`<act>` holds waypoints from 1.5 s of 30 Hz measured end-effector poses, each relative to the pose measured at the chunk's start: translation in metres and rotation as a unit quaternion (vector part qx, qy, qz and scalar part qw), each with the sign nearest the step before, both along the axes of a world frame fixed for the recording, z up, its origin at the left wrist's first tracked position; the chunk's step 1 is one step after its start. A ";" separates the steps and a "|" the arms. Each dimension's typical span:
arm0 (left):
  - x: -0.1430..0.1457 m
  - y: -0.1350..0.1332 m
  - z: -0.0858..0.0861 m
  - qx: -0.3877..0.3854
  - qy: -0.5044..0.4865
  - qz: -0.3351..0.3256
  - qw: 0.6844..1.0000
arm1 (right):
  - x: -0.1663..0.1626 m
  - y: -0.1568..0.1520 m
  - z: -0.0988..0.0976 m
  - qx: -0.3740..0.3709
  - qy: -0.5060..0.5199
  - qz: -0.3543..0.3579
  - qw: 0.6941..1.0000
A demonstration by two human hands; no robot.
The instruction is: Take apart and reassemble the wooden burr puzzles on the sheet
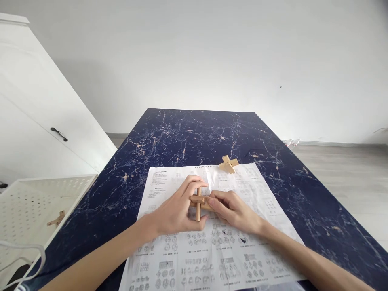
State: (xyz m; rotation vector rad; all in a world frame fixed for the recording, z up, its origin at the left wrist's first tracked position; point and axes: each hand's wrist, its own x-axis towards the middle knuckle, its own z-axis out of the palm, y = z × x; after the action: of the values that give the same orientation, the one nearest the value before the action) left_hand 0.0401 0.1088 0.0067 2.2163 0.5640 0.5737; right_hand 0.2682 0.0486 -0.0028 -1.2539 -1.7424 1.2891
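Over a printed instruction sheet (194, 258), both hands are on a small wooden interlocking puzzle (198, 206) made of crossed sticks. My left hand (182, 208) curls round it from the left, fingers at the upper end of the upright stick and thumb near the lower end. From the right, my right hand (232, 208) pinches the ends of the crosswise sticks, and its fingers hide that side of the puzzle. A second wooden puzzle (228, 165), a block-like cross, rests at the sheet's top edge, beyond my right hand.
The sheet lies on a dark blue marble-patterned table (194, 133), with a white wall behind. At left stand a white cabinet (45, 97) and a white perforated surface (24, 210) holding a wooden cross-shaped piece (56, 219). A white cable (39, 252) loops at lower left.
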 end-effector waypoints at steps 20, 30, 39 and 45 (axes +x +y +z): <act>-0.007 0.011 0.002 -0.005 -0.037 -0.015 0.999 | 0.004 -0.002 0.005 -0.066 0.057 0.000 0.996; -0.005 0.011 0.007 -0.079 -0.082 -0.009 0.993 | 0.007 -0.002 0.002 -0.084 0.083 0.000 0.993; -0.010 0.017 0.015 -0.099 -0.047 -0.018 0.994 | 0.010 -0.001 0.002 -0.093 0.084 0.016 0.992; -0.008 0.011 0.018 -0.146 -0.073 0.032 0.986 | 0.008 0.002 -0.001 -0.094 0.131 -0.018 0.987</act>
State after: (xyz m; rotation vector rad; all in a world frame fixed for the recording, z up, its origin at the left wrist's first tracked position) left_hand 0.0319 0.1193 0.0247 1.8703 0.6040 0.6375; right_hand 0.2764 0.0510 -0.0036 -1.1512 -1.4345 1.5509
